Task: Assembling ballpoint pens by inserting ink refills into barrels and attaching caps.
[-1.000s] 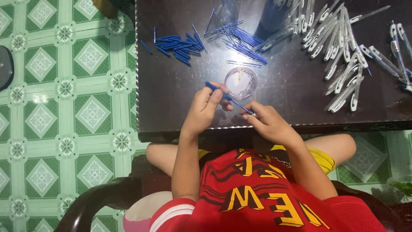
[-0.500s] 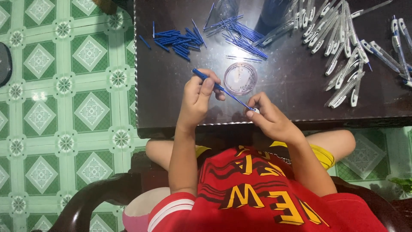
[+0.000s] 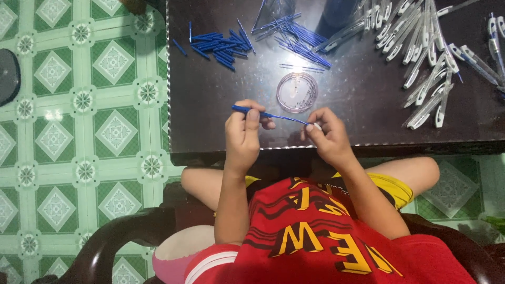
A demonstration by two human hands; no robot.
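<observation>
My left hand (image 3: 243, 131) pinches the thick end of a thin blue pen refill (image 3: 271, 114) above the near edge of the dark table (image 3: 210, 126). My right hand (image 3: 327, 138) pinches the refill's other end, where a small white tip piece (image 3: 316, 126) shows between its fingers. The refill lies almost level between both hands. A small round clear dish (image 3: 297, 92) sits on the table just beyond them.
A pile of short blue pen parts (image 3: 218, 44) lies at the far left of the table, loose blue refills (image 3: 297, 37) at the far middle, and several white and clear pen barrels (image 3: 426, 58) at the right. Green patterned floor tiles (image 3: 84, 131) lie left.
Both hands have moved a little left and farther apart along the refill. The refill has turned from slanted to nearly level, and the white tip now sits at its right end.
</observation>
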